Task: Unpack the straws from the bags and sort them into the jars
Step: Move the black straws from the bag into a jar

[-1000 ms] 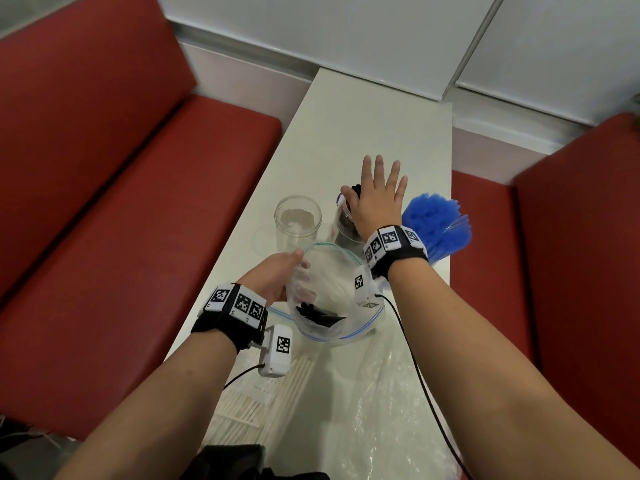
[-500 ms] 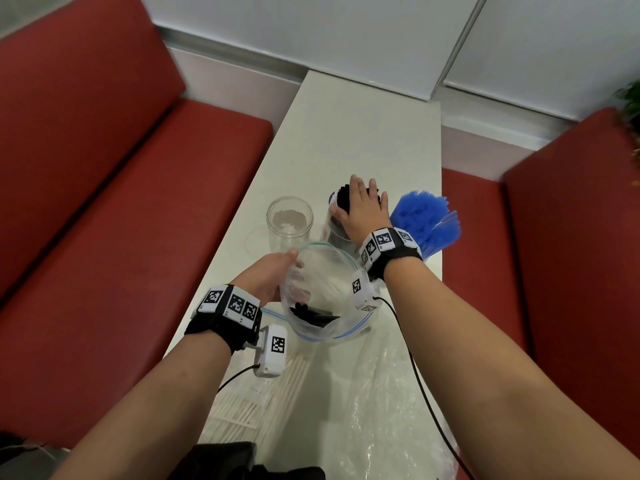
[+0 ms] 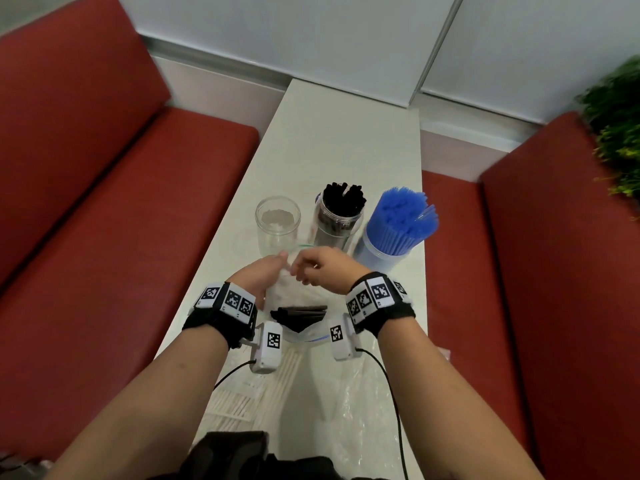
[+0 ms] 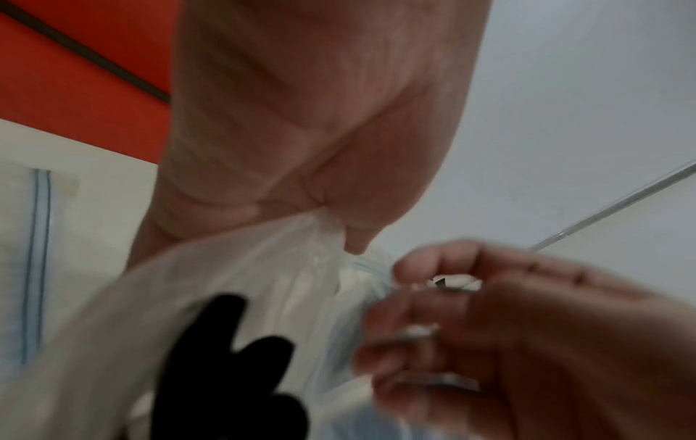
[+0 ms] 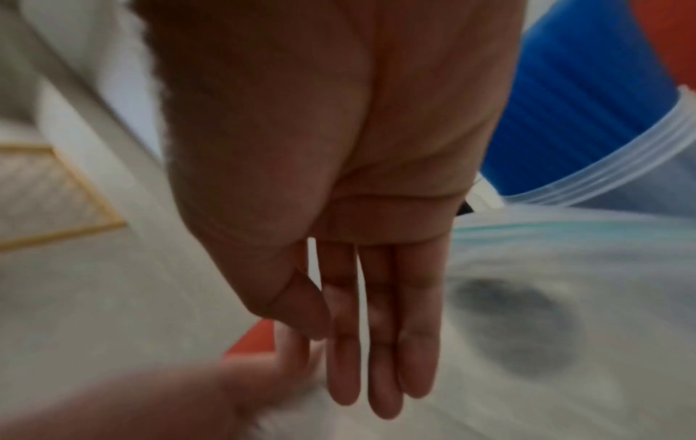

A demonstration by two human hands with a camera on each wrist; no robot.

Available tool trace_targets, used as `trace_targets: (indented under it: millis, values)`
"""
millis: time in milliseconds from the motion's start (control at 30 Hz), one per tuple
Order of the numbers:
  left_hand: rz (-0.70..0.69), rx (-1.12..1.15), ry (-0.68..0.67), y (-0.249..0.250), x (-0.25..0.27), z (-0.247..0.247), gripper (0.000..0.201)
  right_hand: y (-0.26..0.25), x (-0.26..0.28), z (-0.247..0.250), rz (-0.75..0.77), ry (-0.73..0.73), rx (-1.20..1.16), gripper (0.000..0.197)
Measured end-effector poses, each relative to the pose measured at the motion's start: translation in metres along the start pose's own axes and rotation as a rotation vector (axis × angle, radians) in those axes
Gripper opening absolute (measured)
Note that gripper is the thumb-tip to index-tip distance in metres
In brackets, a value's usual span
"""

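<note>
A clear zip bag (image 3: pixel 294 292) with a few black straws (image 3: pixel 300 312) in it hangs over the white table (image 3: pixel 346 133). My left hand (image 3: pixel 266 273) pinches a fold of its plastic near the mouth (image 4: pixel 324 226). My right hand (image 3: pixel 320 268) is at the bag's mouth beside the left. Its fingers (image 5: pixel 380 342) are loosely extended, and no hold on the bag shows. Behind the hands stand an empty clear jar (image 3: pixel 278 220), a jar of black straws (image 3: pixel 341 209) and a jar of blue straws (image 3: pixel 398 230).
A flat pack of white straws (image 3: pixel 242 400) and an empty crumpled plastic bag (image 3: pixel 363 410) lie on the table under my forearms. Red benches (image 3: pixel 121 202) run along both sides of the table. A green plant (image 3: pixel 616 116) is at the far right.
My right hand has come back from the top of the black-straw jar to the bag's mouth. The left hand has kept hold of the bag.
</note>
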State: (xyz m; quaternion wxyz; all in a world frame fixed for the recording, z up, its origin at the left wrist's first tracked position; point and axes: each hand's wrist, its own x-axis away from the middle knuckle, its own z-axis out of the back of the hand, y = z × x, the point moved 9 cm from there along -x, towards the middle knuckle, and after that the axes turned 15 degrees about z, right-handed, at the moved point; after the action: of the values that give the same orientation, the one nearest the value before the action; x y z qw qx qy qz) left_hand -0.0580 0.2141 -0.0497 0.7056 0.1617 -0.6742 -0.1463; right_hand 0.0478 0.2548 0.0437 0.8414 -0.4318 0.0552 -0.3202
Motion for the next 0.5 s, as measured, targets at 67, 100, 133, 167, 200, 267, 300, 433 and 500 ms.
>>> trace_targets:
  millis: [67,100,133,167,200,267,300,433,500]
  values:
    - [0.072,0.053,-0.027,-0.009,0.000,-0.001,0.051,0.018,0.009,-0.022,-0.098,-0.155,0.152,0.031]
    - [0.108,0.104,-0.050,-0.013,0.000,-0.001,0.048,0.028,0.015,-0.033,-0.146,-0.233,0.218,0.037]
    - [0.137,0.156,-0.077,-0.017,0.000,-0.002,0.046,0.038,0.021,-0.043,-0.189,-0.304,0.276,0.045]
    - [0.159,0.203,-0.108,-0.018,0.001,-0.003,0.046,0.046,0.027,-0.053,-0.219,-0.361,0.325,0.056]
    - [0.170,0.240,-0.135,-0.019,0.004,-0.004,0.049,0.053,0.031,-0.062,-0.229,-0.399,0.363,0.069]
    - [0.166,0.290,-0.144,-0.019,0.007,-0.002,0.058,0.059,0.034,-0.076,-0.206,-0.409,0.395,0.090]
    - [0.153,0.296,-0.141,-0.018,0.009,-0.001,0.060,0.060,0.033,-0.080,-0.187,-0.387,0.391,0.095]
    - [0.108,0.312,-0.193,-0.018,0.020,-0.009,0.061,0.060,0.030,-0.087,-0.118,-0.260,0.431,0.073]
    - [0.089,0.327,-0.204,-0.019,0.024,-0.010,0.064,0.055,0.029,-0.087,-0.062,-0.168,0.470,0.048]
